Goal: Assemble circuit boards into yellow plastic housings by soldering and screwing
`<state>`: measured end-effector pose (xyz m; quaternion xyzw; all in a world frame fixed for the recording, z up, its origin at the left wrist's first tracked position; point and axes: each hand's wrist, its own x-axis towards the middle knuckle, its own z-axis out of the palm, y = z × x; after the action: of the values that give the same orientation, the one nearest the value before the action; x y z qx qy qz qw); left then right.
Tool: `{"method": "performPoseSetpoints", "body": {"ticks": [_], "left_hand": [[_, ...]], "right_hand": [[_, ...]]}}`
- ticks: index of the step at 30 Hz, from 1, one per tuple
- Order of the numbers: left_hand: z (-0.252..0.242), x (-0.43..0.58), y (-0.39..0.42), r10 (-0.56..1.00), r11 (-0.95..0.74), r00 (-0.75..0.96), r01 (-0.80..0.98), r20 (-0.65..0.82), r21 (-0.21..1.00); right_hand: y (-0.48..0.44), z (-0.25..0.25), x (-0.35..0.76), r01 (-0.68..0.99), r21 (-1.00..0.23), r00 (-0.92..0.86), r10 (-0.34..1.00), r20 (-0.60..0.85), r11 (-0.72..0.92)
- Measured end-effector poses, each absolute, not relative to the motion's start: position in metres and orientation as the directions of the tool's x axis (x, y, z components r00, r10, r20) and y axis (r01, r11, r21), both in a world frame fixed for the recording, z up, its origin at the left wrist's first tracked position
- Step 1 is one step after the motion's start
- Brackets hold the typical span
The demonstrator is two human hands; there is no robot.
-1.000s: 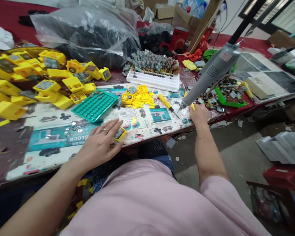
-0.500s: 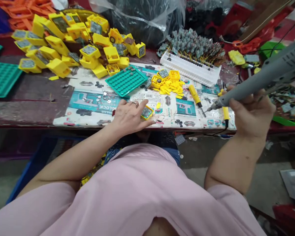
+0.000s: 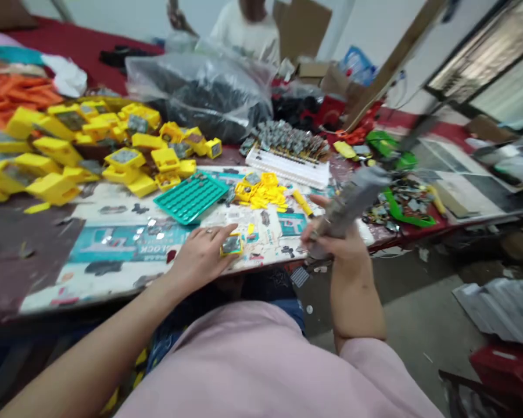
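Observation:
My left hand (image 3: 203,254) rests at the front edge of the table, thumb and fingers closed about a small yellow plastic case (image 3: 231,244) with a circuit board in it. In my right hand (image 3: 342,247) is a grey electric screwdriver (image 3: 365,188), blurred by motion; its tip is hard to make out. Just beyond my right hand lies a yellow-handled tool (image 3: 303,203). Loose yellow parts (image 3: 265,191) form a small heap past the case. A green ridged tray (image 3: 190,197) sits behind my left hand.
Many yellow cases (image 3: 56,151) are piled at the left, with orange parts (image 3: 15,96) behind. A white foam tray (image 3: 287,165) of wired boards stands at the back, near a large clear bag (image 3: 200,87). A green bin (image 3: 409,212) is at the right. Across the table is a person (image 3: 248,35).
The view has tipped up and shifted right, showing more of the room. My right hand has turned the screwdriver and brought it closer to the table's front edge. The left hand stays at the case.

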<state>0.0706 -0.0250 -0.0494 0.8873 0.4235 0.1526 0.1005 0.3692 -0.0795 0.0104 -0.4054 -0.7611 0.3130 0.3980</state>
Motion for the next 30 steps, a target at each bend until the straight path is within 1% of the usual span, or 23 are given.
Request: {"method": "performPoseSetpoints", "body": {"ticks": [1,2,3,4,6,9,12,18,24,27,30], "left_hand": [[-0.052,0.071,-0.024,0.777,-0.629,0.589,0.723,0.222,0.285],[-0.055,0.07,-0.023,0.762,-0.648,0.597,0.715,0.253,0.263],[-0.058,0.07,-0.021,0.741,-0.669,0.606,0.703,0.291,0.24],[-0.06,0.069,-0.02,0.716,-0.691,0.612,0.689,0.336,0.218],[-0.066,0.068,-0.018,0.657,-0.737,0.636,0.654,0.404,0.17],[-0.072,0.066,-0.019,0.602,-0.773,0.647,0.619,0.468,0.138],[-0.075,0.065,-0.022,0.592,-0.775,0.63,0.617,0.503,0.138],[-0.073,0.065,-0.025,0.592,-0.771,0.602,0.616,0.536,0.161],[-0.073,0.068,-0.024,0.595,-0.761,0.576,0.628,0.56,0.164],[-0.072,0.071,-0.027,0.618,-0.745,0.55,0.637,0.562,0.198],[-0.072,0.073,-0.032,0.655,-0.731,0.551,0.635,0.518,0.249]], "right_hand": [[-0.069,0.01,0.362,0.365,-0.819,-0.246,0.895,0.372,0.442],[-0.058,0.011,0.355,0.378,-0.839,-0.082,0.917,0.39,0.391],[-0.048,0.012,0.348,0.404,-0.85,0.107,0.905,0.411,0.338],[-0.038,0.013,0.342,0.438,-0.85,0.264,0.862,0.433,0.293],[-0.026,0.016,0.332,0.424,-0.85,0.342,0.814,0.469,0.312],[-0.02,0.021,0.32,0.299,-0.871,0.262,0.844,0.467,0.389],[-0.018,0.025,0.312,0.227,-0.901,0.258,0.869,0.421,0.369],[-0.007,0.027,0.302,0.213,-0.901,0.322,0.843,0.431,0.379],[0.0,0.028,0.3,0.263,-0.869,0.349,0.798,0.491,0.419],[0.0,0.024,0.301,0.268,-0.853,0.35,0.779,0.52,0.449],[-0.001,0.015,0.301,0.27,-0.817,0.297,0.763,0.574,0.509]]}}
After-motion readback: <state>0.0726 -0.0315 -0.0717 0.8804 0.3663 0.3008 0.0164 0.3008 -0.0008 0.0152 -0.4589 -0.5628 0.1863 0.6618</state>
